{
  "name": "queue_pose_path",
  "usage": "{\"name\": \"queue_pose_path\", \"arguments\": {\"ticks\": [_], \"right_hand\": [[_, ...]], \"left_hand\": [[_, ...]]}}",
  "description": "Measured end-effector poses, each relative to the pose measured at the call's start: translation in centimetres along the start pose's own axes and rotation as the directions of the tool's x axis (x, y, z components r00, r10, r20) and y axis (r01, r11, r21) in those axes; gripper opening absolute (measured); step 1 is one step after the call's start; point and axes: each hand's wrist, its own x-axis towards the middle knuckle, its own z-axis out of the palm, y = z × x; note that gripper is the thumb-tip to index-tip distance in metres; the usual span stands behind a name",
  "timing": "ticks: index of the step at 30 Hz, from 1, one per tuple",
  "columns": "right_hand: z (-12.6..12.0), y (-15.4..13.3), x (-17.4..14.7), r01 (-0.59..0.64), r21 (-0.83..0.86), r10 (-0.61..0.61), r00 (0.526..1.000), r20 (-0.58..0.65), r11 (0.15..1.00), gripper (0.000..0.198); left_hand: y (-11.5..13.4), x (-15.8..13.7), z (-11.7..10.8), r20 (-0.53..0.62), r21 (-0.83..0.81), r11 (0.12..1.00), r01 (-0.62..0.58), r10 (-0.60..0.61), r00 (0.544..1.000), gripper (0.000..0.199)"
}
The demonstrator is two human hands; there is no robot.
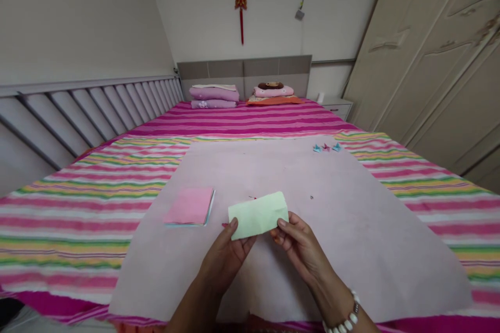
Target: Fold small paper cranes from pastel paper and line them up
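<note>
A pale green sheet of paper, rectangular and apparently folded over, is held up between both hands above the bed. My left hand pinches its lower left corner, thumb on the front and fingers behind. At the lower right corner my right hand grips it the same way, with a beaded bracelet on that wrist. To the left lies a stack of square coloured paper, pink on top with blue and white edges below. A small red thing partly hidden behind the green paper cannot be made out.
A pale sheet covers the middle of the striped bed. Three small folded paper pieces, two blue and one pink, stand at its far right. Folded bedding lies by the headboard; a railing runs along the left.
</note>
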Motion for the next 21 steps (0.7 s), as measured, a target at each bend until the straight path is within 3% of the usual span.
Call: {"name": "queue_pose_path", "arguments": {"ticks": [6, 10, 16, 21], "right_hand": [[0.2, 0.2, -0.2, 0.094, -0.09, -0.091, 0.995, 0.042, 0.991, 0.018], [-0.1, 0.5, -0.1, 0.125, -0.167, -0.108, 0.988, 0.108, 0.978, 0.017], [-0.4, 1.2, 0.0, 0.119, -0.251, -0.098, 0.991, 0.092, 0.961, 0.019], [0.0, 1.1, 0.0, 0.06, -0.131, -0.058, 0.998, 0.02, 0.99, 0.03]], "left_hand": [[-0.9, 0.3, -0.1, -0.124, 0.036, 0.984, 0.173, -0.167, 0.978, 0.022], [-0.9, -0.2, 0.4, -0.041, 0.028, 0.953, 0.301, -0.299, 0.953, 0.025], [-1.1, 0.1, 0.3, -0.071, 0.065, 0.989, 0.135, -0.131, 0.989, 0.015], [-0.8, 0.0, 0.5, -0.091, 0.309, 0.948, -0.077, 0.11, 0.99, 0.019]]}}
